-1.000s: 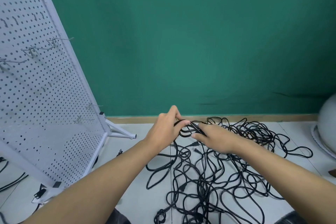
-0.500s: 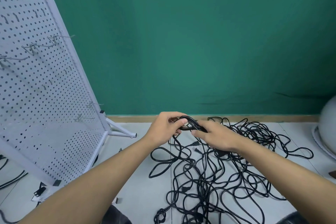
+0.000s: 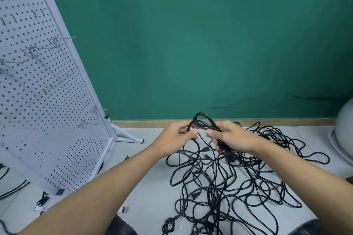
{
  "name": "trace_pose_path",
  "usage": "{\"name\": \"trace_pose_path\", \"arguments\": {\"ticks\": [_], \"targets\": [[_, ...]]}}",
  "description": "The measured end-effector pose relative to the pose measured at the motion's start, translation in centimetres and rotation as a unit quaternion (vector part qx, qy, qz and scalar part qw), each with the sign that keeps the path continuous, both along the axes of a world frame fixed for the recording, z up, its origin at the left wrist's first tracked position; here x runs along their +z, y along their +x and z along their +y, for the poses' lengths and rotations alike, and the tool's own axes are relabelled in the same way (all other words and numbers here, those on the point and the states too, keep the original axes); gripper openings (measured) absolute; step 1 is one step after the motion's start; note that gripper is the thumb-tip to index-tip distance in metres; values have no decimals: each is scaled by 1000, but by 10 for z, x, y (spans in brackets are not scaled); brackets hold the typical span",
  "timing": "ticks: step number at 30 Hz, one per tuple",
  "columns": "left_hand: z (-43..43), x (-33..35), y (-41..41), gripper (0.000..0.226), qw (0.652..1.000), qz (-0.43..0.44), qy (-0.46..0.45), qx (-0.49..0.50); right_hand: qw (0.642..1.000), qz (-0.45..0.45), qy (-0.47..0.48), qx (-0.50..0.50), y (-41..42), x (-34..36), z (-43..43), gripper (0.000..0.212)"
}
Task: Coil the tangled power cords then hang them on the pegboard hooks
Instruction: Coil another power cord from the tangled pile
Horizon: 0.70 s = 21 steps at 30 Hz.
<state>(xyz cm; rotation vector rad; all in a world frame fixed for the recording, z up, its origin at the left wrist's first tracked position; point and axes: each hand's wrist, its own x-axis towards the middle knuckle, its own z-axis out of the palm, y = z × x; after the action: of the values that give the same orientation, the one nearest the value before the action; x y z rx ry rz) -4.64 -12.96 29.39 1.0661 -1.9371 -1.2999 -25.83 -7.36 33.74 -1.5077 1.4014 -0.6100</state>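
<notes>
A large tangle of black power cords (image 3: 238, 181) lies on the pale floor in front of me. Above it I hold a small loop of black cord (image 3: 202, 120) that arches up between my hands. My left hand (image 3: 177, 137) pinches the left side of the loop between thumb and fingers. My right hand (image 3: 231, 137) grips several bundled strands on the right side, which hang down into the tangle. A white pegboard (image 3: 44, 91) leans at the left, with several bare metal hooks (image 3: 63, 39) sticking out of it.
A green wall (image 3: 191, 44) with a wooden skirting board stands behind the cords. The pegboard's white foot (image 3: 129, 137) reaches onto the floor left of my hands. A pale rounded object (image 3: 343, 128) sits at the right edge. More black cord (image 3: 13, 189) lies behind the pegboard.
Both hands have lifted a little, and the cord loop between them now arches higher. The strands under my right hand have gathered into a thicker bundle.
</notes>
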Motion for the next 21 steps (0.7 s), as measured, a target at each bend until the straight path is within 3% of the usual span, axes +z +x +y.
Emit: {"name": "trace_pose_path", "arguments": {"ticks": [4, 8, 15, 19, 21], "targets": [[2, -5, 2, 12, 997, -15, 71, -3, 1000, -23, -18, -3, -3, -4, -1, 23], [3, 4, -2, 11, 986, 95, 126, 50, 997, -28, -54, -41, -3, -16, -5, 17], [2, 18, -11, 7, 961, 201, 157, 110, 997, -11, -66, -36, 2, -25, -7, 19], [3, 19, -15, 8, 954, 211, 169, 132, 997, -53, -49, -25, 12, -25, -6, 16], [4, 17, -18, 13, 956, 198, 167, 137, 997, -10, -64, -30, 12, -24, -6, 21]]}}
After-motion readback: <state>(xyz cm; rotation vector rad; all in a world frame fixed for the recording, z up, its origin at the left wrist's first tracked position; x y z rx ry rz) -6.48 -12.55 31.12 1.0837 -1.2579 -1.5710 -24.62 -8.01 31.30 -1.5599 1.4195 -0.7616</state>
